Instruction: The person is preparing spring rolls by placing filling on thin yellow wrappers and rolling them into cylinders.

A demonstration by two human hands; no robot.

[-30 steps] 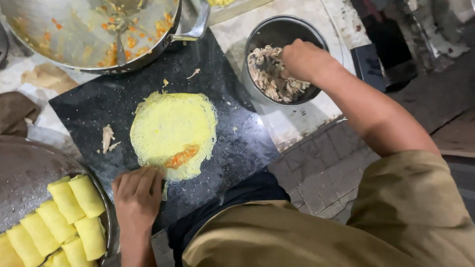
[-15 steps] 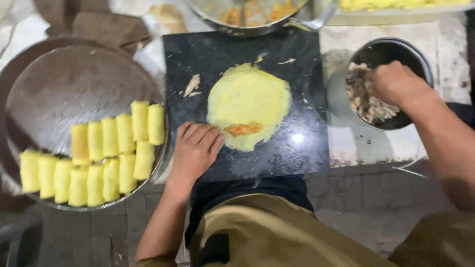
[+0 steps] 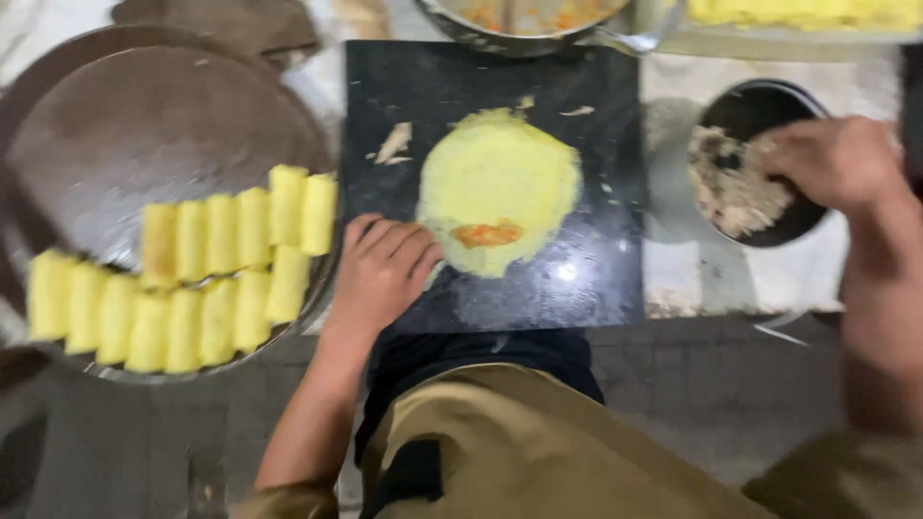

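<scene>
A round yellow wrapper [image 3: 500, 187] lies flat on a black stone slab [image 3: 577, 96], with a strip of orange filling [image 3: 487, 234] near its front edge. My left hand [image 3: 383, 271] rests palm-down on the slab, fingertips touching the wrapper's front left edge. My right hand [image 3: 835, 159] reaches into a dark bowl [image 3: 750, 106] of pale shredded filling [image 3: 728, 190], fingers bent down into it; whether it holds any filling is hidden.
A large round metal tray [image 3: 144, 125] at the left carries several rolled yellow wraps [image 3: 192, 274]. A metal bowl with orange remains [image 3: 524, 24] stands behind the slab. A tray of yellow food [image 3: 808, 14] is at the back right. Scraps [image 3: 394, 144] lie on the slab.
The view has swung left, bringing the tray of rolls fully into sight. My right hand stays in the bowl and my left hand stays at the wrapper's edge.
</scene>
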